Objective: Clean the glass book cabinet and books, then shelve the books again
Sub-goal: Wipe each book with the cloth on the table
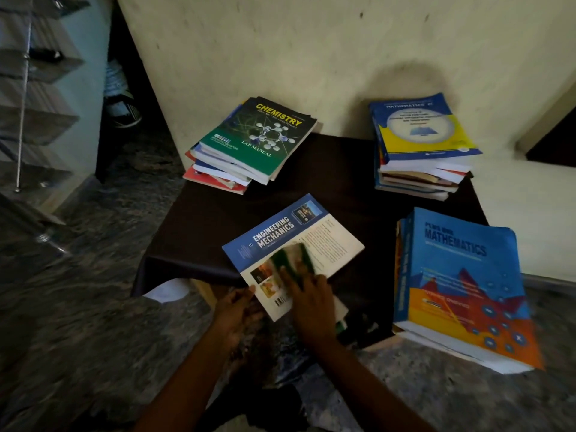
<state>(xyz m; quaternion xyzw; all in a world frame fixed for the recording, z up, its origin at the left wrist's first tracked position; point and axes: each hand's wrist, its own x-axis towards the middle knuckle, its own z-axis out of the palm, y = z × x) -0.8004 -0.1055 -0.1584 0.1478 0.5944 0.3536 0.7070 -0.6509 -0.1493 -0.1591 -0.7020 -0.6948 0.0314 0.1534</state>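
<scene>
Left hand (237,310) grips the near corner of the book (330,241) on the counter (218,219). Beside it, right hand (311,304), fingers flat, presses a green cloth (291,260) onto the cover.

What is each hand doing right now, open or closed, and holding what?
Left hand: closed, gripping the near corner of the book.
Right hand: open, fingers flat, pressing the cloth onto the book.

A home – textbook stacks (254,141), low clothed table (199,232), stone floor (93,291), stairs (37,120).
</scene>
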